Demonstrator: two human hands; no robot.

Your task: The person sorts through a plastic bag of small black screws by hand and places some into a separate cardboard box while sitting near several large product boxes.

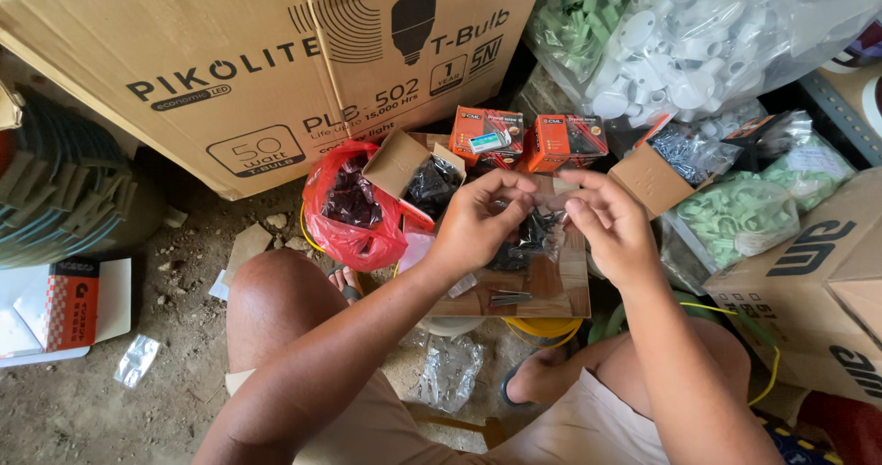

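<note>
- Small clear bag (pixel 540 231) of dark screws pinched at its top edge between left hand (pixel 478 219) and right hand (pixel 608 226); hangs just above wooden board (pixel 560 281).
- Bag's long axis roughly vertical, opening up toward fingertips, screws sagging at bottom.
- Both hands curled, thumb and forefinger pressed on the plastic.
- Behind board: two orange boxes (pixel 528 139); left of board: one red plastic bag (pixel 354 208), one open cardboard box (pixel 418 175).
- Screw count not readable.
</note>
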